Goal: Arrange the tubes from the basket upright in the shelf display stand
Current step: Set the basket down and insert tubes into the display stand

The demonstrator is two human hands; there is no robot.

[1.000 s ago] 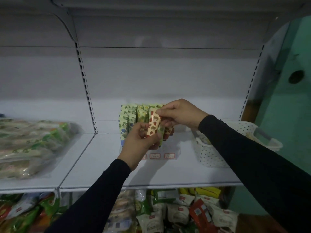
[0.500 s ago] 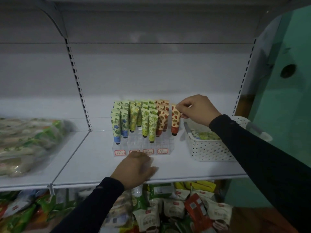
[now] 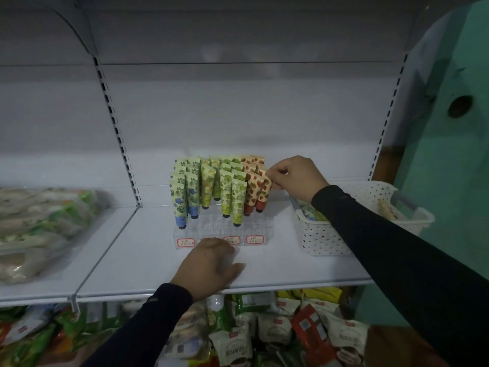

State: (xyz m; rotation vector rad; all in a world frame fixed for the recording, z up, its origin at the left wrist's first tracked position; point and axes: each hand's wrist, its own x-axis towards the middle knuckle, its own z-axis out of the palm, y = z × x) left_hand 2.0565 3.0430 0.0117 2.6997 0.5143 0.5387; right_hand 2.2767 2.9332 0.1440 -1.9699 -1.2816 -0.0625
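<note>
Your right hand (image 3: 296,178) pinches the flat crimped top of an orange strawberry-print tube (image 3: 264,193) between curled fingers and thumb, and the tube stands cap down, leaning slightly, at the 3 o'clock end of the clear display stand (image 3: 222,229). It touches the other orange tubes just beside it at 9 o'clock. Going outward from there, the stand holds rows of upright tubes: orange ones on its 3 o'clock side, green ones (image 3: 238,200) in the middle, and blue-capped green ones (image 3: 180,205) toward 9 o'clock. Small red-bordered labels (image 3: 254,239) run along the stand's front edge. Your left hand (image 3: 211,266) rests palm down on the white shelf (image 3: 291,268) at 6 o'clock of the stand, fingers relaxed and holding nothing, its fingertips just in front of the labels. At 3 o'clock of the stand, near but apart from it, sits the white perforated basket (image 3: 325,239); your right forearm crosses over its near corner, and a few tubes lie inside, too dim to count. Far off at 9 o'clock, on the neighbouring shelf section, lie clear bags of packaged goods (image 3: 39,229). Below the shelf, at 6 o'clock, are heaped snack packets (image 3: 275,332).
</note>
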